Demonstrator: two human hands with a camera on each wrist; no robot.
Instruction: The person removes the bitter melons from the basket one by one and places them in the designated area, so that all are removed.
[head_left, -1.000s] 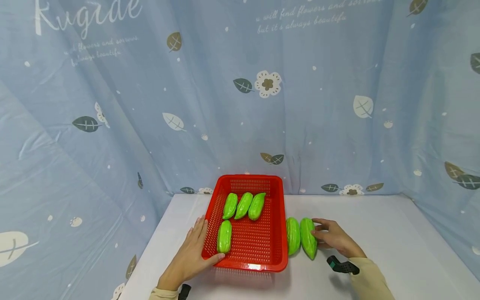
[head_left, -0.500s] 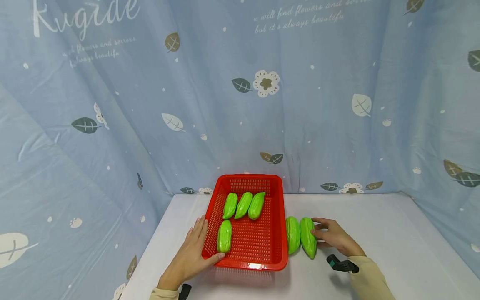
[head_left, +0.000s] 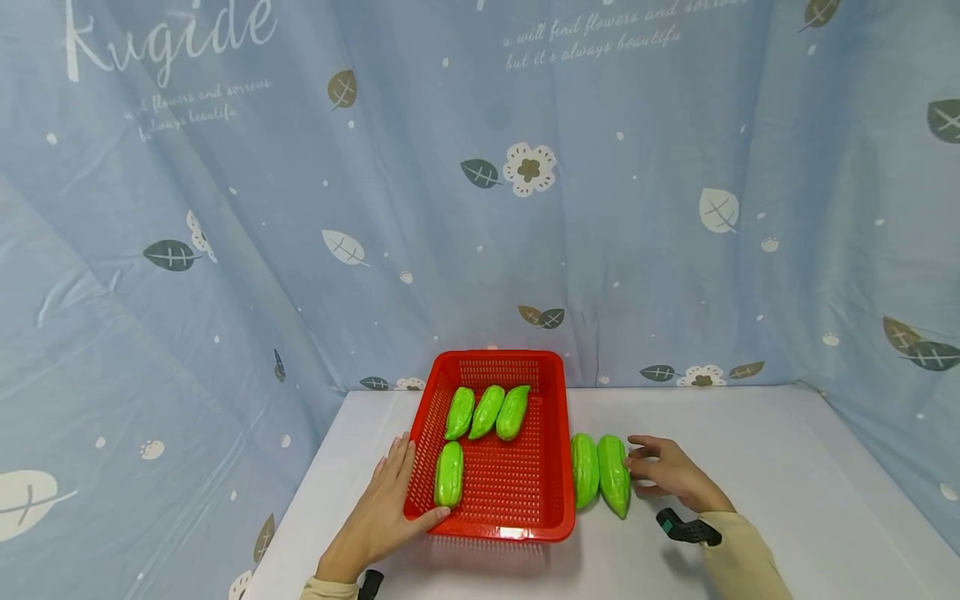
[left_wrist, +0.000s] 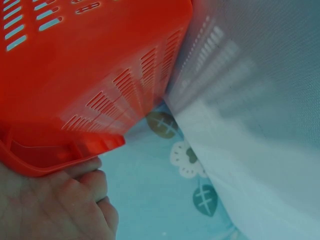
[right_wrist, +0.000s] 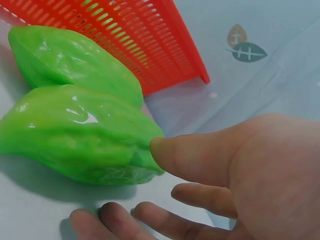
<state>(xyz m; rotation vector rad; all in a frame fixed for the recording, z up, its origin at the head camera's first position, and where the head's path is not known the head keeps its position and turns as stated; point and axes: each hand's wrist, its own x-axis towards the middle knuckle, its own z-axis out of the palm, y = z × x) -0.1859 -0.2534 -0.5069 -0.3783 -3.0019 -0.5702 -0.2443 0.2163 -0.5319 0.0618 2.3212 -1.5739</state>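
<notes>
My left hand [head_left: 377, 512] rests at the near left corner of a red plastic basket [head_left: 501, 532], straight fingers along its left rim and thumb over the front rim. The left wrist view shows its fingers [left_wrist: 95, 185] right under that rim. My right hand [head_left: 678, 475] is beside a glossy, ridged green vegetable-like piece with a pointed end [head_left: 614, 477], fingers loosely bent. In the right wrist view the thumb [right_wrist: 185, 155] overlaps the end of this piece, while the other fingers spread below it. A similar green piece [head_left: 585, 471] lies between it and the basket.
Inside the basket, several more green pieces lie: a row at the back, including one in the middle [head_left: 487, 412], and one [head_left: 448, 475] by the left wall. A white table [head_left: 757, 467] carries everything. A blue patterned curtain [head_left: 637, 275] hangs behind it.
My right hand has shifted slightly right, its fingertips drawing away from the outer green piece in the head view. My left hand, the basket and the green pieces stay put.
</notes>
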